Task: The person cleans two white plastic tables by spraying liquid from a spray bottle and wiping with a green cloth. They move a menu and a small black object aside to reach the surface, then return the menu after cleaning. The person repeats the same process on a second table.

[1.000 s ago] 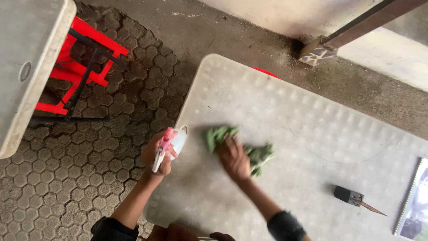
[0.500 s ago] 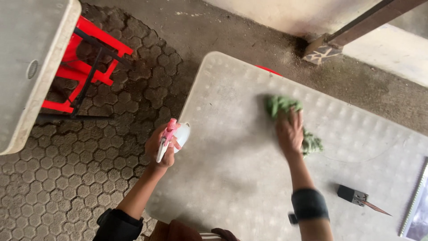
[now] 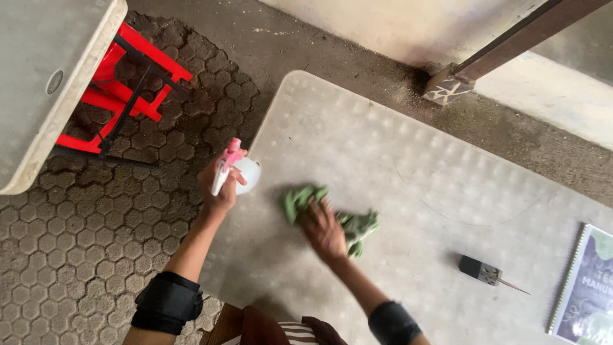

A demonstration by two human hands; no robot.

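I see the crumpled green cloth (image 3: 325,214) lying on the grey dimpled plastic table (image 3: 408,166), in the half nearer the table's left edge and roughly midway between its far and near edges. My right hand (image 3: 324,231) lies flat on top of the cloth, palm down with the fingers spread fairly wide, pressing it onto the tabletop; green folds stick out past the fingertips on the far left and past the hand on the right. The hand and cloth look slightly blurred

My left hand (image 3: 220,188) is closed around a small white spray bottle with a pink trigger head (image 3: 235,169), held in the air right over the table's left edge, just left of the cloth but apart from it. The pink head points up and away from me. Both forearms carry black bands: one near the left elbow (image 3: 167,302), one on the right arm (image 3: 393,322) at the bottom of the view

Further right on the table, well apart from the cloth, lies a small black block with a thin metal spike (image 3: 488,273) pointing towards the right edge. At the right edge, partly cut off, lies a spiral-bound booklet with a dark cover (image 3: 587,287)

Beyond the table's left edge is a floor of grey hexagonal paving stones (image 3: 76,243). A second grey table (image 3: 45,83) fills the upper left corner of the view, with a red frame (image 3: 128,83) standing beneath it
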